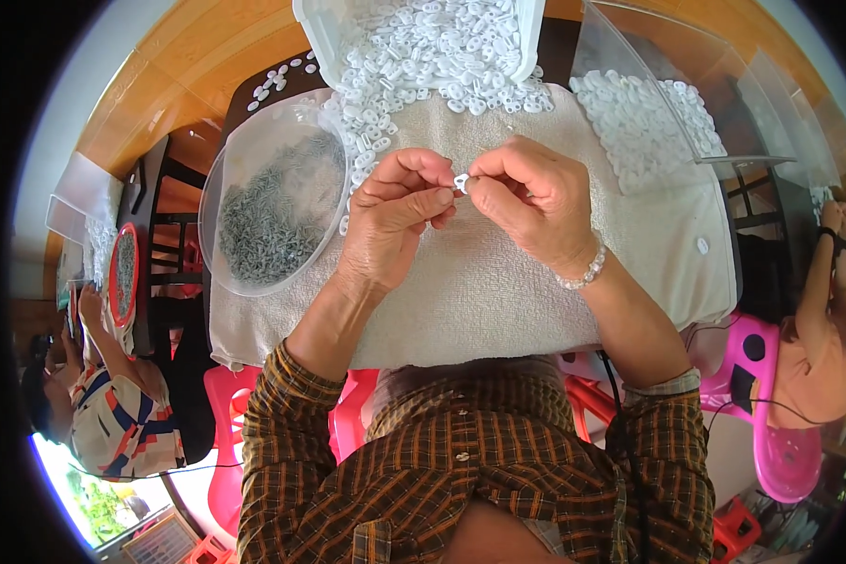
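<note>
Above the cloth, my two hands meet fingertip to fingertip. The thumb and forefinger of my right hand (540, 202) pinch a small white oval plastic piece (461, 182) with a hole in it. My left hand (385, 216) is closed in a pinch at the piece's other side; whatever lies between its fingers is too small to make out. Left of my left hand, a clear round tub (209, 254) holds many small grey screws (263, 230). Beyond both hands, loose white plastic pieces (432, 42) spill from a white bin (315, 38) lying open toward me.
A light towel (498, 315) covers the table. At the right, a clear box (644, 23) lies tipped with white pieces (630, 132) heaped at it. One white piece (702, 245) lies alone near the right edge. Other people sit at left (127, 404) and right (822, 348).
</note>
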Available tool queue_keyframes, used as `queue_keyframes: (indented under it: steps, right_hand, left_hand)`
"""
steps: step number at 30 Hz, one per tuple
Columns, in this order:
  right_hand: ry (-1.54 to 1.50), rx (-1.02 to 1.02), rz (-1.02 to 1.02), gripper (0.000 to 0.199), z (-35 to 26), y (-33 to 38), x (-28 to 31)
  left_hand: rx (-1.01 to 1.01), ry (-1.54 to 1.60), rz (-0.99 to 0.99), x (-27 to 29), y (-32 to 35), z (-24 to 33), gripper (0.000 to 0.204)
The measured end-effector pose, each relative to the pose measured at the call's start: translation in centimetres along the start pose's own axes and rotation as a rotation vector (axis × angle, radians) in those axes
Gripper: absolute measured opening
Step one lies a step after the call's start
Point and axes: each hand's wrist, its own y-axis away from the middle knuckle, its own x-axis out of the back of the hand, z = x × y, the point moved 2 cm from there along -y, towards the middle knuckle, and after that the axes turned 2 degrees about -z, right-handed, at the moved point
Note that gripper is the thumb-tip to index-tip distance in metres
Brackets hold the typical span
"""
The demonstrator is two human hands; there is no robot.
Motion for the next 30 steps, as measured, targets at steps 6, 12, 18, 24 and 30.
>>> queue_keyframes:
  steps: [6,12,18,24,30]
  right_hand:
    - [-0.005,0.021,0.024,0.003,0.07,0.02,-0.2]
    - [0.05,0.047,0.01,0.003,-0.09,-0.02,-0.19]
    - [0.067,0.046,0.021,0.004,-0.19,0.01,-0.24]
    - [0.154,0.107,0.042,0.006,-0.08,0.0,-0.33]
    - [0.237,0.187,0.062,0.009,0.24,0.08,-0.56]
  left_hand:
    - [-0.011,0.04,-0.013,0.05,-0.07,-0.12,0.019]
    - [-0.007,0.032,-0.007,0.18,-0.09,-0.22,0.019]
    - [-0.009,0.029,0.015,-0.05,0.0,-0.16,0.019]
    - [-0.094,-0.049,0.066,-0.04,0.07,-0.23,0.022]
    - [-0.209,-0.156,0.137,-0.56,0.52,-0.1,0.027]
